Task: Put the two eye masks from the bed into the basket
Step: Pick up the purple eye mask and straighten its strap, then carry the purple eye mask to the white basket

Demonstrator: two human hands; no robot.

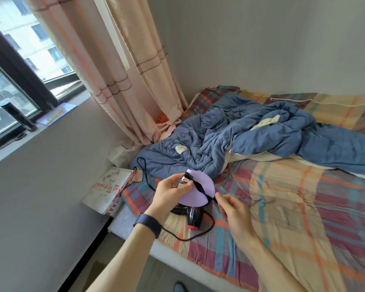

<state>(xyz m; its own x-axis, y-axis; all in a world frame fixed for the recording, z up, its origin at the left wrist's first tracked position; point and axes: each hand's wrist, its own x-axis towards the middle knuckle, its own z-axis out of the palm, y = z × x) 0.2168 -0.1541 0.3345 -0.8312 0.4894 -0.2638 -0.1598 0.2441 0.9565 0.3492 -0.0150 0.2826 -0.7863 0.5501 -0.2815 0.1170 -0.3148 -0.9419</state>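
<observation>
A lilac eye mask (pixel 198 189) with a dark strap and a small printed figure is held up above the near left part of the bed (pixel 282 207). My left hand (pixel 169 194) grips its left end. My right hand (pixel 234 209) pinches the dark strap (pixel 213 199) at the mask's right edge. No second eye mask and no basket are in view.
A black hair dryer (pixel 195 217) with its looping cord lies on the plaid sheet right under the mask. A crumpled blue quilt (pixel 251 135) covers the far half of the bed. A cardboard box (pixel 108 188) sits beside the bed at the left, under the curtain (pixel 122 70) and window sill.
</observation>
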